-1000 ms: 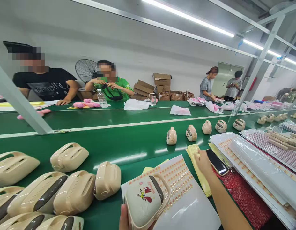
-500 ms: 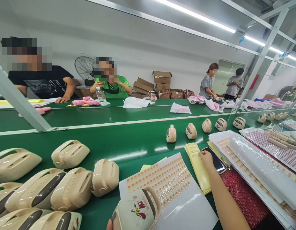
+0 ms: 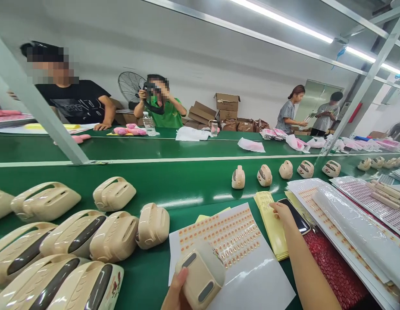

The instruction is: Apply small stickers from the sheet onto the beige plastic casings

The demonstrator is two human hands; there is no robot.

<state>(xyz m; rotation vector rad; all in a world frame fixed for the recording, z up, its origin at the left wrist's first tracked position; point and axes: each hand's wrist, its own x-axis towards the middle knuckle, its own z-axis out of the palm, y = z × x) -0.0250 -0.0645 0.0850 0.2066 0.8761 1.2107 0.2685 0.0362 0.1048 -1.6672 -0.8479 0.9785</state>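
left hand (image 3: 176,290) at six o'clock, fingers grasping a cream casing (image 3: 201,273); right hand (image 3: 284,214) at three o'clock, fingers pinching at the yellow sheet (image 3: 270,224).

A factory assembly line: a long green conveyor belt (image 3: 174,181) carrying beige plastic casings (image 3: 114,193), workers (image 3: 292,113) alongside.

My left grip (image 3: 174,292) holds a cream shell (image 3: 201,275) with grey slots; white sheet (image 3: 251,280) carries orange dots, yellow pad (image 3: 273,228), green surface (image 3: 187,185).
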